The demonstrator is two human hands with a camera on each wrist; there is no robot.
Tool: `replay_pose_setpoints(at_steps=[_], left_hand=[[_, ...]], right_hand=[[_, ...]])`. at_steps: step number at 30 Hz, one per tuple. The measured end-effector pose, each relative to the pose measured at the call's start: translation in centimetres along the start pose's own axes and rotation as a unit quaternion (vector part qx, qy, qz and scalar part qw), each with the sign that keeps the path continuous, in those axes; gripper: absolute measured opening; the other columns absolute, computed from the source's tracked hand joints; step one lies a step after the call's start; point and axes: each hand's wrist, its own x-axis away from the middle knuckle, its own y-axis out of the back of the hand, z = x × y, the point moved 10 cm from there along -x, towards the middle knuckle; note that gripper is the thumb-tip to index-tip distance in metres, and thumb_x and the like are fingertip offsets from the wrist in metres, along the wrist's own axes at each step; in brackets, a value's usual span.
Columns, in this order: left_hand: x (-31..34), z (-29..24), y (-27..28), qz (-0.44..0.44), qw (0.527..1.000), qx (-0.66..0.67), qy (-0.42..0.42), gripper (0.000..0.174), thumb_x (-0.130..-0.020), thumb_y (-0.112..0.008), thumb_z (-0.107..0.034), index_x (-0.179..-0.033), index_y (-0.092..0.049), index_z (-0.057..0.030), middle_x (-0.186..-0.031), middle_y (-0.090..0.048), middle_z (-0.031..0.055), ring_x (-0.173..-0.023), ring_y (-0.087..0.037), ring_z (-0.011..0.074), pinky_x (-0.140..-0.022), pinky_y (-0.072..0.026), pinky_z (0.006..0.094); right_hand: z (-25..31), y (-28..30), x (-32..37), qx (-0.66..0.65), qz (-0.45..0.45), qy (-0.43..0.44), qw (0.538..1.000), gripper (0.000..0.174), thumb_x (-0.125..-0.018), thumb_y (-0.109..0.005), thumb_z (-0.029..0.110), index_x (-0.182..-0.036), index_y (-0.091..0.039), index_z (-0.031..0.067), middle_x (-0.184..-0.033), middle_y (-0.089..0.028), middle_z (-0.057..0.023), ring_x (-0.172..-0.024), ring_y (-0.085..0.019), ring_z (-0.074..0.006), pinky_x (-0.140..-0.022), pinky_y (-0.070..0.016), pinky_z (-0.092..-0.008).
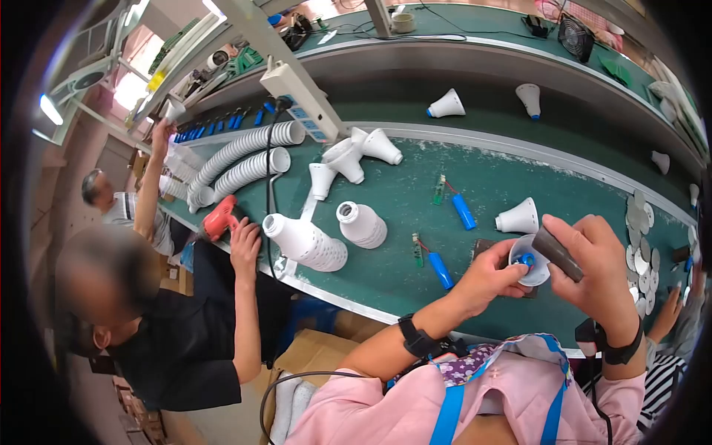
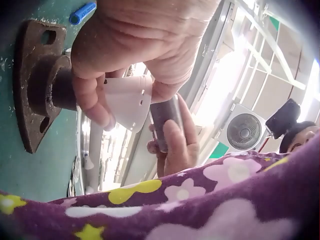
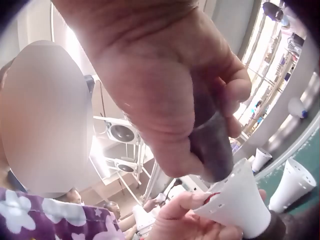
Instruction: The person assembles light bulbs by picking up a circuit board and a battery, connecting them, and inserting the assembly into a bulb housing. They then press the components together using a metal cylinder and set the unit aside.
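Note:
My left hand (image 1: 482,280) holds a white cone-shaped plastic lamp housing (image 2: 127,102), its wide opening turned toward me in the head view. Inside the housing sits a blue battery (image 1: 526,259), with the left thumb at it. The housing's narrow end is at the post of a dark metal stand (image 2: 42,95) on the bench. In my right hand (image 1: 599,263) is a dark, thick metal cylinder (image 1: 558,254), gripped between thumb and fingers. Its lower end is right by the housing's rim in the right wrist view.
Two blue batteries (image 1: 463,211) with small green boards lie left of the stand. Another white housing (image 1: 519,216) lies behind it, metal discs (image 1: 641,256) to the right. Farther left are perforated white stacks (image 1: 315,248) and a person holding a red tool (image 1: 220,217).

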Motion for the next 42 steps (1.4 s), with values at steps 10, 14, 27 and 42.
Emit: replay_pose_setpoints(at_steps=[10, 14, 27, 42], left_hand=[[0.0, 0.1, -0.3, 0.029, 0.999, 0.015, -0.009, 0.045, -0.085, -0.055, -0.022, -0.123, -0.039, -0.0054, -0.103, -0.055, 0.0062, -0.082, -0.06, 0.011, -0.068, -0.0526, 0.022], [0.0, 0.2, -0.3, 0.042, 0.998, 0.037, -0.008, 0.043, -0.085, -0.053, -0.021, -0.124, -0.039, -0.0058, -0.101, -0.056, 0.0072, -0.081, -0.061, 0.0125, -0.068, -0.0525, 0.0235], [0.2, -0.3, 0.1, 0.02, 0.999, 0.03, -0.023, 0.041, -0.085, -0.051, -0.016, -0.12, -0.039, 0.0009, -0.105, -0.056, 0.0158, -0.084, -0.062, 0.0255, -0.069, -0.0545, 0.0326], [0.3, -0.7, -0.1, 0.024, 0.999, 0.026, -0.028, 0.04, -0.086, -0.045, -0.017, -0.121, -0.039, 0.0026, -0.104, -0.057, 0.0161, -0.082, -0.062, 0.0233, -0.066, -0.0542, 0.0298]], right_hand=[[0.3, -0.9, 0.0, 0.02, 0.025, 0.015, 0.999, 0.05, -0.053, -0.068, 0.011, -0.102, -0.059, 0.0164, -0.067, -0.045, -0.0049, -0.063, -0.048, -0.0225, -0.05, -0.0394, -0.0334], [0.0, -0.6, 0.1, 0.029, -0.006, 0.01, 1.0, 0.049, -0.053, -0.068, 0.011, -0.1, -0.06, 0.0161, -0.068, -0.045, -0.005, -0.063, -0.047, -0.0225, -0.051, -0.0389, -0.0337], [-7.7, 0.8, 7.1, -0.023, -0.074, -0.165, 0.983, 0.054, -0.061, -0.066, 0.014, -0.113, -0.052, 0.0108, -0.082, -0.052, -0.011, -0.074, -0.052, -0.0297, -0.064, -0.0434, -0.0373], [-14.8, -6.4, 16.3, 0.06, -0.009, -0.312, 0.948, 0.055, -0.066, -0.067, 0.02, -0.115, -0.045, 0.0078, -0.091, -0.051, -0.0114, -0.084, -0.05, -0.0303, -0.069, -0.0448, -0.0394]])
